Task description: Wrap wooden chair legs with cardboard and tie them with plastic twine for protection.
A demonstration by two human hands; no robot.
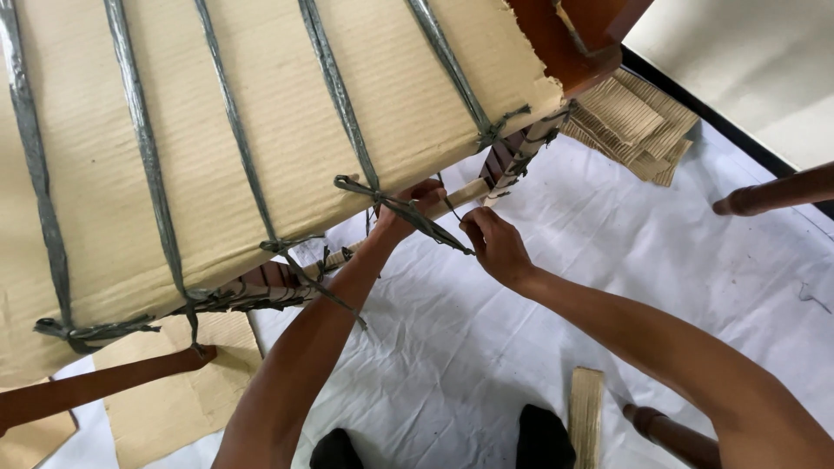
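Under the cardboard (261,113) edge, left hand (408,208) pinches a strap (408,211) taut while right hand (493,245) grips its end.

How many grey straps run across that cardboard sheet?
5 straps cross the cardboard sheet: far left, next, middle, the one at the left hand, and rightmost. More may lie outside the frame.

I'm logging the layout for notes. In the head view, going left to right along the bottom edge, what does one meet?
Flat cardboard sheet → left forearm → two dark-socked feet → narrow cardboard strip → wooden leg end → right forearm.
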